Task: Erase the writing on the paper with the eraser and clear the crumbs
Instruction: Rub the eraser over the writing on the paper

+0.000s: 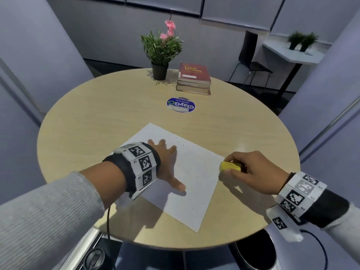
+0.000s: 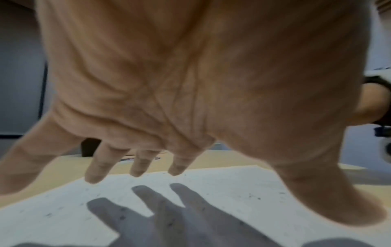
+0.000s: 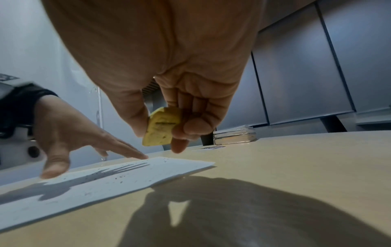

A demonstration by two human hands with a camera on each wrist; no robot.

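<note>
A white sheet of paper (image 1: 187, 178) lies askew on the round wooden table (image 1: 97, 121), speckled with small dark eraser crumbs (image 3: 118, 178). My left hand (image 1: 165, 162) hovers spread just over the sheet's left part with straight fingers (image 2: 95, 168), casting a shadow on the paper (image 2: 211, 192). My right hand (image 1: 245, 168) pinches a yellow eraser (image 1: 229, 166) between thumb and fingers, held just above the table beside the sheet's right corner (image 3: 208, 163). The right wrist view shows the eraser (image 3: 160, 129) lifted off the surface, its face smudged.
At the table's far side stand a potted plant with pink flowers (image 1: 161, 49), a stack of books (image 1: 194, 78) and a round blue sticker (image 1: 181, 104). A black chair (image 1: 251, 61) and a bin (image 1: 257, 252) are off the table.
</note>
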